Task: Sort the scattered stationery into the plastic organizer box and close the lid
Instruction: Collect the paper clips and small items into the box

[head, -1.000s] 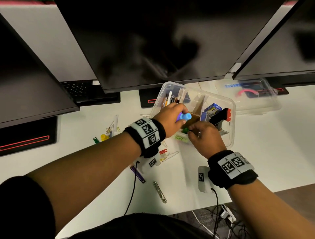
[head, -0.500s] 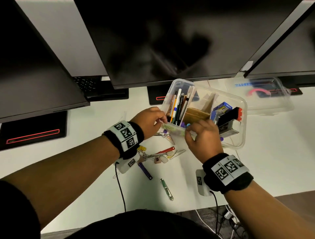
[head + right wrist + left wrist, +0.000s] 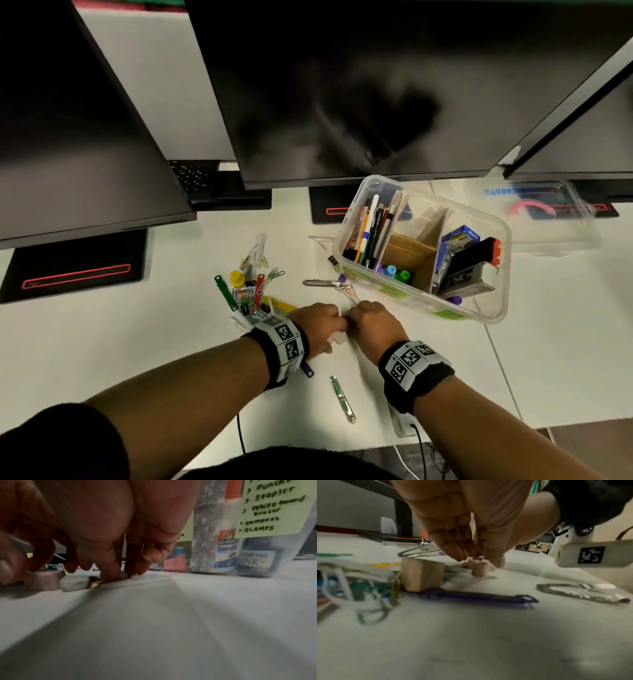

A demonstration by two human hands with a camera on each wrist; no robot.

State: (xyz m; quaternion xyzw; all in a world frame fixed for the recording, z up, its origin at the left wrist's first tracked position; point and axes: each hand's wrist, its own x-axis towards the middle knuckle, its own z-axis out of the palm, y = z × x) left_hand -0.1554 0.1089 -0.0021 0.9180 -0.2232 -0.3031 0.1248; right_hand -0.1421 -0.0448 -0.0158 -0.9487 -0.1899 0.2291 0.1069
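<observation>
The clear organizer box (image 3: 493, 311) stands at right, holding pens, pushpins, glue and a stapler. Both hands are down on the table just in front of it, knuckles nearly touching. My left hand (image 3: 322, 325) pinches a small tan eraser piece (image 3: 478, 568) with fingertips and thumb. A bigger tan eraser block (image 3: 422, 574) stands beside it. My right hand (image 3: 373, 322) has curled fingers whose tips pinch a flat white eraser (image 3: 135, 582) lying on the table. A small rounded white eraser (image 3: 75, 583) lies next to it.
The box's clear lid (image 3: 548, 212) lies at back right. A heap of coloured clips (image 3: 253, 284) sits left of the hands. A metal clip (image 3: 322, 283), a purple strip (image 3: 471, 597) and a metal clipper (image 3: 342, 399) lie nearby. Monitors overhang the back.
Both hands left the box's near rim and came down and toward me onto the table, where they now take hold of erasers. The view shifted as the head moved.
</observation>
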